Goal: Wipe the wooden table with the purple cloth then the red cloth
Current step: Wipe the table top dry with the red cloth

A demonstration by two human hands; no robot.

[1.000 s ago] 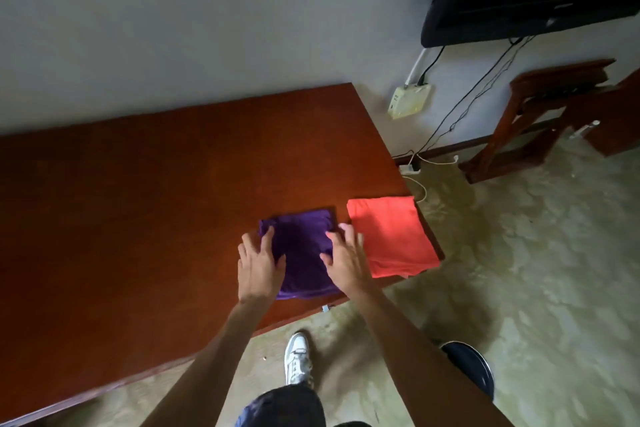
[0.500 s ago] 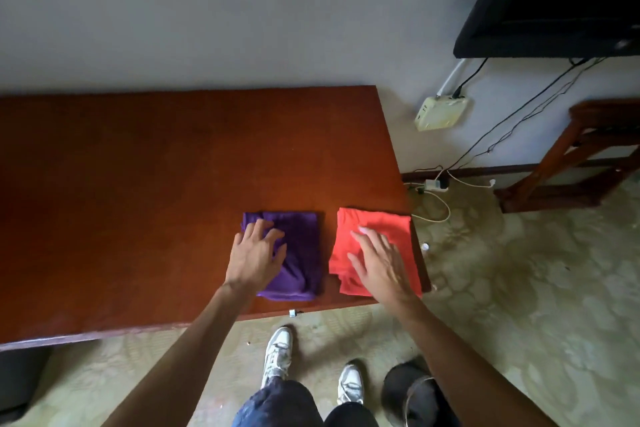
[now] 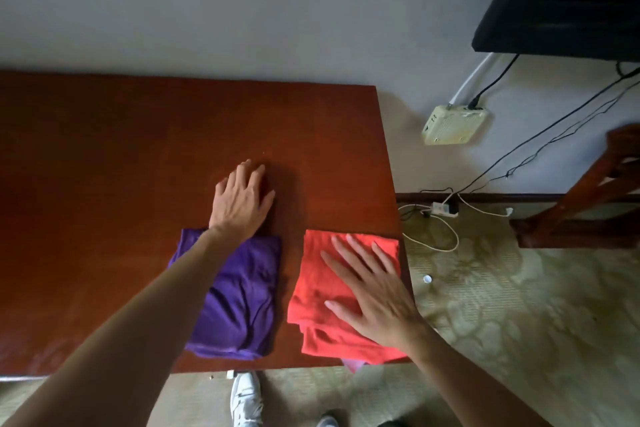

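- Resting flat, fingers spread, the right hand [image 3: 372, 291] presses the folded, nubby red cloth [image 3: 322, 291].
- Left hand [image 3: 240, 199] lies open on the glossy wooden table [image 3: 104, 166], just beyond the creased purple cloth [image 3: 242, 298].

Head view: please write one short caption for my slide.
Left hand flat on the wooden table beyond the purple cloth; right hand flat on the red cloth.

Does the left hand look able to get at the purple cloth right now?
Probably yes. The left hand lies flat on the wooden table just beyond the purple cloth, its forearm already crossing over it. Nothing covers the cloth; drawing back should reach it.
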